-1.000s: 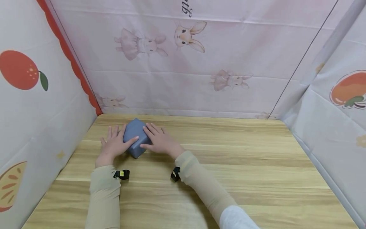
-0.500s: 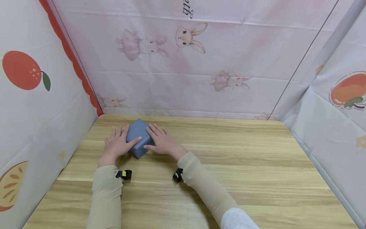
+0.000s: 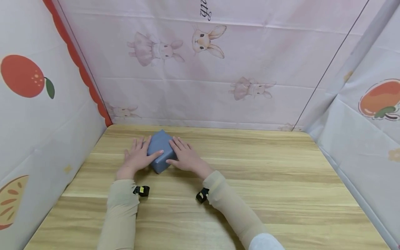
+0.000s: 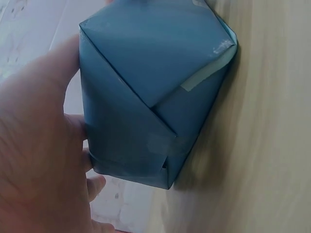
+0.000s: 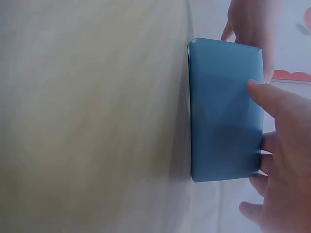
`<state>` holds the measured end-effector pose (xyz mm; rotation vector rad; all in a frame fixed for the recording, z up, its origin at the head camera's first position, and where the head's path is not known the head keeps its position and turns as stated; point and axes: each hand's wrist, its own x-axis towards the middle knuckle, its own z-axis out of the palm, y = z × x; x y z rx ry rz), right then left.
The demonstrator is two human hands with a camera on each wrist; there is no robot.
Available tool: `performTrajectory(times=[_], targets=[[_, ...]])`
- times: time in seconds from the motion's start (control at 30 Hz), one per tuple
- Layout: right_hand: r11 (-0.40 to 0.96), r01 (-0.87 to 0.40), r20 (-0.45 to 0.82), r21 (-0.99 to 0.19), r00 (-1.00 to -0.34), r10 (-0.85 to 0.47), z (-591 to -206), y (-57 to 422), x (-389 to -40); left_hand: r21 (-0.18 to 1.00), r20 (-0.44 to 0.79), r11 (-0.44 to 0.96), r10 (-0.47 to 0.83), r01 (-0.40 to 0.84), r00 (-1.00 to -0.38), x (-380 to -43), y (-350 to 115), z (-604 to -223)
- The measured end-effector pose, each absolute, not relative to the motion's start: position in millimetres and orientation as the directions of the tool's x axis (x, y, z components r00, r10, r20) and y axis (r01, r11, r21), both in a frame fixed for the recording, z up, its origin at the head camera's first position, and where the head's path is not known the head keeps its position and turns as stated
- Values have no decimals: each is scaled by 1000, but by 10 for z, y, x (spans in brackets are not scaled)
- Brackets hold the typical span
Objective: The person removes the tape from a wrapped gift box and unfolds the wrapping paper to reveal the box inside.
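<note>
A blue wrapped box (image 3: 160, 144) is sitting far left on the bench (image 3: 265, 180), one corner pointing near, its long axis perhaps running near-left to far-right, though hands are hiding much. The left hand (image 3: 135, 159) is touching its left side, fingers spreading; the right hand (image 3: 188, 159) its right, fingers lying straight, thumb apart. Bench is stretching widest rightward.

A wood-grain table top (image 3: 265, 173) lay beneath the left hand (image 3: 137, 158) and right hand (image 3: 186, 156). Beyond both stood a pink rabbit-printed backdrop (image 3: 200, 90); to their left, a white fruit-printed panel (image 3: 68, 128) with red scalloped edging (image 3: 83, 74); to their right, a creased white panel (image 3: 359, 133).
</note>
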<state>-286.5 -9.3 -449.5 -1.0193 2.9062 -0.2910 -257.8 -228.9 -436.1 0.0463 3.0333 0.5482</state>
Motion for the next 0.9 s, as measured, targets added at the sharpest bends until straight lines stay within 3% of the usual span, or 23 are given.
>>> performTrajectory(times=[0.9], targets=[[834, -525, 8, -170, -847, -532, -4382, 499, -2591, 357, -34, 926, 145, 124, -989, -2687, -1711, -4434]])
